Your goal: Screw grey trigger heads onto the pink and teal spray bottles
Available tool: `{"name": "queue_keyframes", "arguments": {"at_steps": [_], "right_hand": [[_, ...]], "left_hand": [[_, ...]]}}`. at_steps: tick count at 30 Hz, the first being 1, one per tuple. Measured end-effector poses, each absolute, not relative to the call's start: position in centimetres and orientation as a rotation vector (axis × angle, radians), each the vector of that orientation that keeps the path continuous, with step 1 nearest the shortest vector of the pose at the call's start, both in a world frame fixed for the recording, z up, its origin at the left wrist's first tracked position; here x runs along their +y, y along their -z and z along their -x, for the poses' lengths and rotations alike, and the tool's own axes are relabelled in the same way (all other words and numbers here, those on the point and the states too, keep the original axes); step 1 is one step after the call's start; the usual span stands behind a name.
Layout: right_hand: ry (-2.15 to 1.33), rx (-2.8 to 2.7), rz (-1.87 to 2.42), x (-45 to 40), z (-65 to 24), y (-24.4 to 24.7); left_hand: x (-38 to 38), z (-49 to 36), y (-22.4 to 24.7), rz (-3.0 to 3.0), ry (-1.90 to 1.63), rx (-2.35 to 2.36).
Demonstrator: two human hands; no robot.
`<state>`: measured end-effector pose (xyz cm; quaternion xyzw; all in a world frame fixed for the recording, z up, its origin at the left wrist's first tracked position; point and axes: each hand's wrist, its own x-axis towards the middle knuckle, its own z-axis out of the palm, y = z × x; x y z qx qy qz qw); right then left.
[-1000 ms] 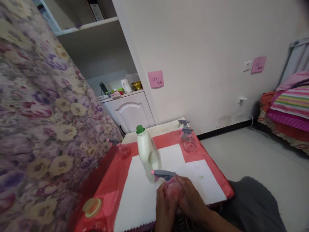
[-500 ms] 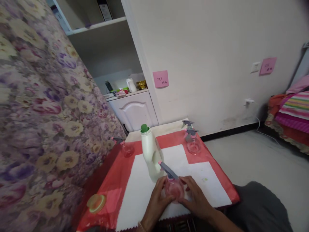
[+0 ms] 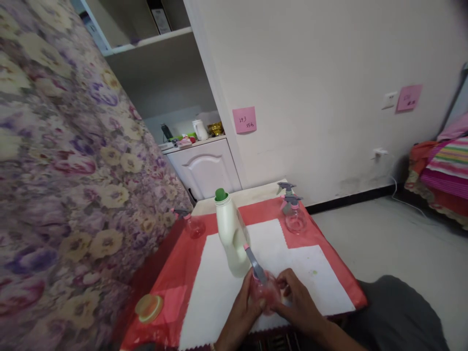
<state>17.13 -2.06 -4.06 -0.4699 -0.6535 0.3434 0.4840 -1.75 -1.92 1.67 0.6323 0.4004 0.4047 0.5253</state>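
Near the table's front edge is a clear pink spray bottle point(image 3: 268, 294) with a grey trigger head, tilted to the left. My left hand point(image 3: 243, 309) is closed round its left side. On the right side, my right hand point(image 3: 300, 304) has bent fingers against the bottle, with the thumb at its lower part. Just behind them stands a pale green jug point(image 3: 230, 234) with an open neck and something green at its mouth. Another clear spray bottle point(image 3: 295, 220) stands at the back right, and a further one point(image 3: 195, 226) at the back left.
White cloths point(image 3: 208, 292) lie over the red table cover point(image 3: 171, 273). A round yellowish lid or jar point(image 3: 149, 308) sits at the front left. A floral curtain point(image 3: 73, 170) hangs at the left. Behind are a cabinet point(image 3: 212, 170) and a wall with pink notes point(image 3: 244, 120).
The held spray bottle has tilted and turned, its trigger head now slanting more steeply. My right hand's fingers have bent more and shifted slightly on the bottle.
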Motion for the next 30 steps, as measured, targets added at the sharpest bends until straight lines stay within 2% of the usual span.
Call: {"name": "queue_keyframes", "arguments": {"at_steps": [16, 23, 30], "right_hand": [[-0.921, -1.729, 1.114, -2.5, -16.1, 5.4], [-0.962, -1.730, 1.102, -2.5, -16.5, 4.7], [-0.839, -1.629, 0.953, -2.0, -16.4, 2.2]], "left_hand": [[-1.2, 0.9, -3.7, -1.544, -1.053, 1.101], [-1.5, 0.3, -6.7, -1.530, -1.044, 1.150], [-1.7, -0.7, -6.1, -1.421, -1.141, 1.127]]}}
